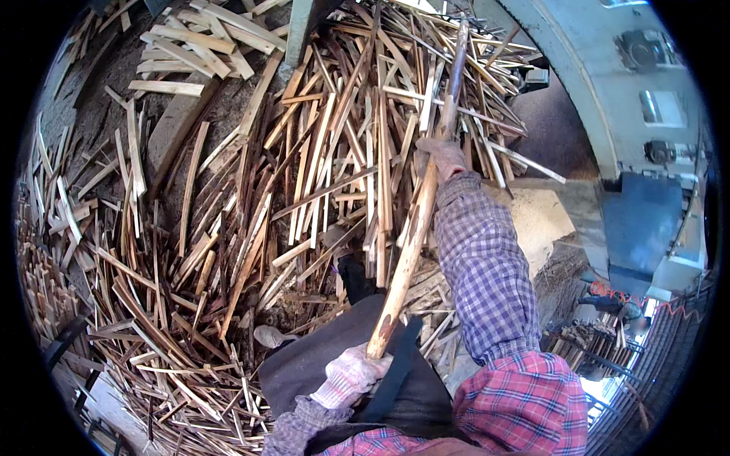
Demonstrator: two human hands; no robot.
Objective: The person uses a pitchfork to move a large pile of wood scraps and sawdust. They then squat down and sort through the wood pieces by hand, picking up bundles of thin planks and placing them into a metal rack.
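A long wooden pole point(407, 267), pale in its near half and darker toward the far end, runs up and slightly right from my waist. Around its near end my left hand point(351, 375), in a pale knitted glove, is closed. Farther along, my right hand point(445, 158), also gloved, grips the shaft with that arm stretched forward. The pole's far end reaches over a heap of thin wood strips point(323, 163), and whatever tool head it may carry cannot be made out. A dark apron point(319, 342) hangs in front of me.
Thicker offcuts point(186, 49) lie piled at the far left. A metal post point(303, 34) stands at the far edge of the heap. On the right curves a pale green machine frame point(585, 99); beyond it hangs an orange coiled cord point(646, 302). Loose strips surround my feet.
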